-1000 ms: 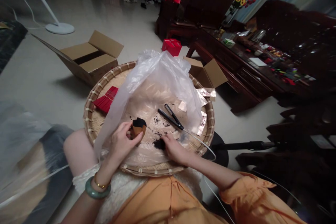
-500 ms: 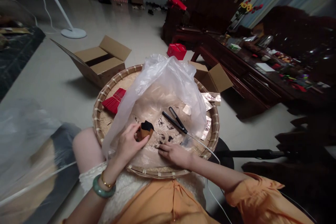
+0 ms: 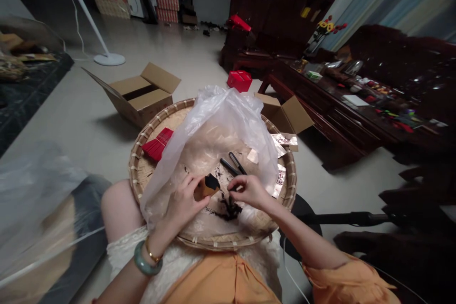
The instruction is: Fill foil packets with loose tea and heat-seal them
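- Left hand (image 3: 187, 199): fingers clamped on brown pouch (image 3: 201, 190); tilting might spill anything inside.
- Right hand (image 3: 249, 191): fingers seemingly pinching some dark shreds (image 3: 231, 210); loose hold could scatter them.

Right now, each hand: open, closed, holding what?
Left hand: closed, holding the brown shell.
Right hand: grip pinched closed by the dark bits; whether it holds any cannot be told.

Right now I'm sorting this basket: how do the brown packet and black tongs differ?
The packet is squat and brown with a black top; the tongs are black, with two slim, spread arms. The left hand holds the packet; the tongs lie in the basket. Both show black.
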Available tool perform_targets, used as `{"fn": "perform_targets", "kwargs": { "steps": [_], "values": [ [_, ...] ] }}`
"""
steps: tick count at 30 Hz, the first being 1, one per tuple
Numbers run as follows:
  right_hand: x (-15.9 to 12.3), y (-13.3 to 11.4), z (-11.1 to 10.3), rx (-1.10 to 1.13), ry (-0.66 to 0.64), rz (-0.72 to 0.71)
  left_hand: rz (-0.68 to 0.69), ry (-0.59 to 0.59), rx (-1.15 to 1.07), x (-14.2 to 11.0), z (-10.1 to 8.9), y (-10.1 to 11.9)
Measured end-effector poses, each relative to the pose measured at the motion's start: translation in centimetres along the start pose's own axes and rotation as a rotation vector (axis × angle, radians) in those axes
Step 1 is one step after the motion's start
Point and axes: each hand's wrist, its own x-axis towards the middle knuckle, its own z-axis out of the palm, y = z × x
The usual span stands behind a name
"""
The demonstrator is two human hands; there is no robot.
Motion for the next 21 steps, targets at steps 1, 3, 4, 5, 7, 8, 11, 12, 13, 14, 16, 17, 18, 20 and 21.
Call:
{"fn": "perform_targets", "kwargs": {
  "steps": [1, 3, 4, 5, 7, 8, 11, 12, 13, 14, 16, 17, 18, 20, 21],
  "values": [
    [0.5, -1.5, -0.3, 0.088, 0.052, -0.044, 0.009, 0.003, 0.008, 0.1, 0.1, 0.2],
    [1.2, -4.2, -0.7, 0.149, 0.086, -0.15, 0.027, 0.024, 0.016, 0.2, 0.3, 0.7],
    [1.4, -5.2, -0.8, 0.145, 0.075, -0.191, 0.034, 0.035, 0.016, 0.3, 0.3, 0.9],
    [1.6, -6.0, -0.8, 0.129, 0.051, -0.221, 0.039, 0.042, 0.014, 0.4, 0.4, 1.0],
    [1.5, -6.9, -0.8, 0.101, -0.004, -0.249, 0.032, 0.048, 0.013, 0.4, 0.5, 1.1],
    [1.3, -7.0, -0.7, 0.098, -0.016, -0.252, 0.024, 0.052, 0.011, 0.4, 0.6, 1.0],
    [0.5, -6.5, -0.2, 0.03, 0.062, -0.244, 0.013, 0.08, -0.012, 0.2, 1.2, 0.7],
    [0.2, -6.1, 0.1, -0.042, 0.106, -0.238, 0.011, 0.098, -0.026, 0.1, 1.5, 0.6],
    [0.0, -5.7, 0.5, -0.127, 0.138, -0.23, 0.003, 0.12, -0.04, 0.0, 1.7, 0.6],
    [-0.1, -5.3, 0.9, -0.207, 0.148, -0.219, -0.014, 0.143, -0.052, 0.0, 1.9, 0.5],
    [0.1, -4.3, 1.8, -0.283, 0.122, -0.203, -0.079, 0.165, -0.081, 0.1, 2.0, 0.5],
    [0.3, -3.8, 2.1, -0.267, 0.104, -0.201, -0.122, 0.151, -0.109, 0.2, 1.9, 0.4],
    [0.6, -3.4, 2.3, -0.224, 0.094, -0.204, -0.162, 0.112, -0.15, 0.4, 1.7, 0.3],
    [1.2, -2.5, 2.5, -0.065, 0.093, -0.199, -0.223, -0.014, -0.275, 1.0, 1.0, 0.0],
    [1.5, -2.2, 2.4, 0.045, 0.089, -0.183, -0.254, -0.093, -0.36, 1.4, 0.7, -0.2]
  ]
}}
